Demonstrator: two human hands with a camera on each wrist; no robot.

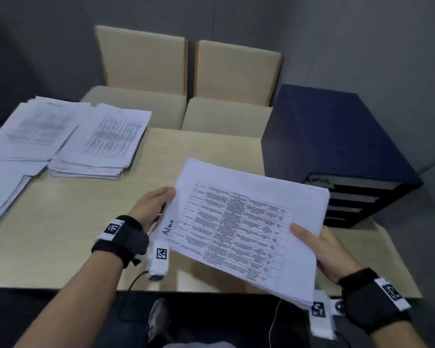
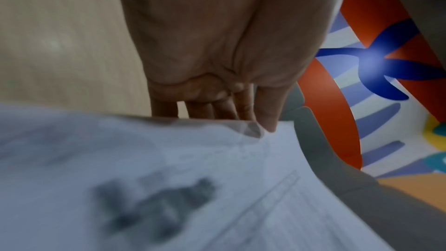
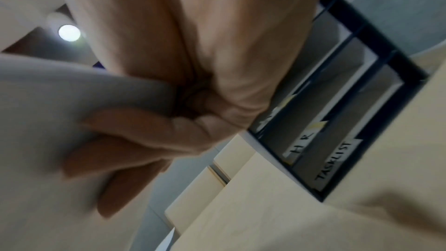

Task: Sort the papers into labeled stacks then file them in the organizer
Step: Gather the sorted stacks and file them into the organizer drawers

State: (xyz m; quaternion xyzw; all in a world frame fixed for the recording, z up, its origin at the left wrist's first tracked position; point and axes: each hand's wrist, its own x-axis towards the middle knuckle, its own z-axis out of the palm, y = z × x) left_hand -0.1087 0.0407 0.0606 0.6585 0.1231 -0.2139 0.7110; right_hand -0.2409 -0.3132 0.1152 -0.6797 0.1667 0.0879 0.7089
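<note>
I hold a thick stack of printed papers (image 1: pixel 246 227) above the table, tilted, with a handwritten label near its left edge. My left hand (image 1: pixel 152 207) grips the left edge, fingers going under the sheets (image 2: pixel 217 159). My right hand (image 1: pixel 319 244) grips the right edge, thumb on top and fingers curled beneath the stack (image 3: pixel 60 121). The dark blue drawer organizer (image 1: pixel 337 151) stands at the table's right, just beyond the stack. Its slots carry labels such as HR and TASKLIST on the organizer (image 3: pixel 337 140) front.
Several other paper stacks (image 1: pixel 96 141) lie at the table's left, overlapping to the edge. Two beige chairs (image 1: pixel 186 79) stand behind the light wooden table (image 1: pixel 73 234). Grey walls close in the corner.
</note>
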